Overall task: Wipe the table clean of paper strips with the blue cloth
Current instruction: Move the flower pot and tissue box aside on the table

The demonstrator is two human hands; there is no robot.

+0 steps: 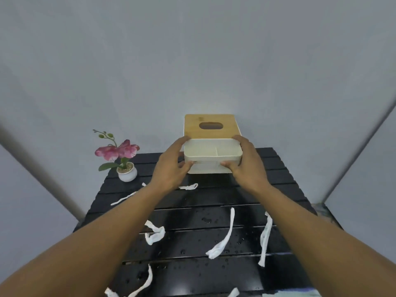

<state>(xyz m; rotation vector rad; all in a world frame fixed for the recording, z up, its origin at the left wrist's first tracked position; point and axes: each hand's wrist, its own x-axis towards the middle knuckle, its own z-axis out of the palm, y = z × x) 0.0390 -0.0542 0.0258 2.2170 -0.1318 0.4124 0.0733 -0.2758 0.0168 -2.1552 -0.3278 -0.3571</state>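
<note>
Grey walls enclose a black slatted table (278, 181) dotted with water droplets. Scattered across it lie white paper strips (222, 236), some twisted. At the far edge, both hands grip a cream plastic tissue box with a bamboo lid (211, 133): the left hand (171, 166) clamps its left side, the right hand (246, 166) its right side, fingers curled around the white front compartment. A pink artificial orchid in a white pot (126, 170) stands at the far left corner. A blue cloth cannot be clearly identified.

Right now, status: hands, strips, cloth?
Left hand and right hand both gripping the tissue box. Strips scattered on wet table. Cloth not clearly visible.
</note>
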